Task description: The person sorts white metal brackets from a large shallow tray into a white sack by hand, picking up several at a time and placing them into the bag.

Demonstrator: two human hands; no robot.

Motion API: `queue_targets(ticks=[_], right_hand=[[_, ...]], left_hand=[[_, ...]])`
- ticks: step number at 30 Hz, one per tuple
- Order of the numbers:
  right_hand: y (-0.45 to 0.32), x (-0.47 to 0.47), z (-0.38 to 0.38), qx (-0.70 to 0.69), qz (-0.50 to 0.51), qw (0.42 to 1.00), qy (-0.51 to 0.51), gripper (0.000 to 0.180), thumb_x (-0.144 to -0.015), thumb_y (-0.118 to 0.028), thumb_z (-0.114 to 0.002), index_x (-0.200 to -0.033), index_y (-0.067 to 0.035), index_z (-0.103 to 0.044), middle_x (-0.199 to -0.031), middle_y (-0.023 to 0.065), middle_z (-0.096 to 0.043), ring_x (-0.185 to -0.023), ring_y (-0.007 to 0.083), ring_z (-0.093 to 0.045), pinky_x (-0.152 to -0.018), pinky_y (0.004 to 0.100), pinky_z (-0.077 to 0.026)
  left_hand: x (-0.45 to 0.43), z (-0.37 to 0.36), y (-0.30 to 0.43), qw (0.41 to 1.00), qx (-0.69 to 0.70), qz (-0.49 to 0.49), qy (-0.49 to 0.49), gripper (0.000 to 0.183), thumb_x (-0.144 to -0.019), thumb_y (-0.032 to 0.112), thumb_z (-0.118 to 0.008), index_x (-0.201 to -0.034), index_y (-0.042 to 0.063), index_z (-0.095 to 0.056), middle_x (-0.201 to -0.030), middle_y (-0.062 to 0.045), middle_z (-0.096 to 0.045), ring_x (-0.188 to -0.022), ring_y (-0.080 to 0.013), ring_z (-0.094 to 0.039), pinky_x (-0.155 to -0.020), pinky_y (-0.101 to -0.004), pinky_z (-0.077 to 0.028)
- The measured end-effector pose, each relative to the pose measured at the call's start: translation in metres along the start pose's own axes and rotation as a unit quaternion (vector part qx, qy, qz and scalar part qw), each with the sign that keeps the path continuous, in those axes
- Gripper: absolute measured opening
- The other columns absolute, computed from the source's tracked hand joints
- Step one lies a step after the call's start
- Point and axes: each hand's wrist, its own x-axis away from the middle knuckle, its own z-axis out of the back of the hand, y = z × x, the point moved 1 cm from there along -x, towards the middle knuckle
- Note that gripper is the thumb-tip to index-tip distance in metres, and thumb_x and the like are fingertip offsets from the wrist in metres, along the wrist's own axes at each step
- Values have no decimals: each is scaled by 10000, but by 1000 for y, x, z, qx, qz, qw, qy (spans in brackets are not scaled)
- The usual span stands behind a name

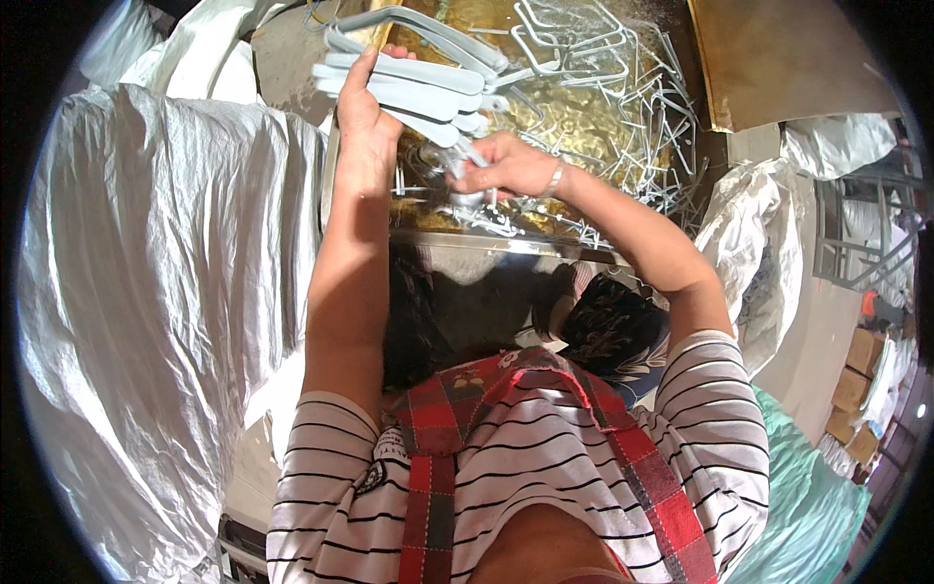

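Note:
A stack of pale grey handle-shaped parts (423,98), flat with rounded ends, rests in my left hand (368,98) over the left side of a metal tank (430,237). My right hand (511,168) is closed round a small pale part (471,157) just below the stack's right end; blur hides its exact shape. Under and beyond both hands, the tank holds clear liquid over a yellowish bottom. Bent pale rods (573,44) lie at its far side, with many thin ones (660,139) piled along the right and small pieces (496,219) by the near edge.
A large white woven sheet (175,233) hangs at the left. Right of the tank are a brownish panel (795,58) and an upright white sack (759,212). Green sheeting (803,474) lies at lower right, near cardboard boxes (861,350) and a metal rack (861,233).

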Motion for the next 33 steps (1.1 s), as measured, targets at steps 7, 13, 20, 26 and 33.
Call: queue_targets(ticks=[7, 13, 20, 26, 33], right_hand=[[46, 50, 74, 765, -152, 622, -70, 102, -766, -104, -553, -773, -65, -646, -765, 109, -651, -759, 227, -647, -655, 334, -491], [22, 6, 121, 713, -109, 671, 170, 133, -768, -68, -490, -827, -83, -609, -821, 128, -650, -812, 281, -634, -671, 391, -497], [54, -142, 106, 665, 143, 714, 164, 195, -821, -140, -429, -905, -105, -601, -876, 115, -629, -879, 298, -601, -759, 384, -477], [108, -216, 103, 706, -3, 708, 10, 239, -842, -206, -461, -1000, -145, -629, -1116, 103, -596, -1048, 257, -558, -828, 394, -444], [71, -129, 146, 824, -124, 549, -58, 256, -778, -173, -535, -1002, -178, -659, -1090, 89, -600, -1079, 253, -522, -866, 402, -398]], left_hand=[[29, -34, 5, 876, -435, -209, 9, 117, -771, 53, -635, -817, -55, -632, -666, -47, -650, -592, -103, -576, -575, -251, -467], [30, -38, 19, 903, -363, -216, 81, 132, -755, 69, -637, -788, -59, -648, -660, -52, -647, -575, -95, -557, -557, -252, -442], [35, -43, 26, 887, -416, -166, 116, 138, -758, -4, -617, -845, -110, -604, -783, -146, -643, -626, -183, -615, -565, -270, -480], [36, -32, 33, 749, -585, -309, -36, 146, -785, -10, -537, -875, -52, -645, -742, -107, -657, -653, -154, -598, -644, -238, -463], [38, -32, 34, 822, -511, -250, 14, 156, -778, 7, -556, -898, -44, -641, -748, -114, -650, -672, -165, -608, -637, -258, -472]])
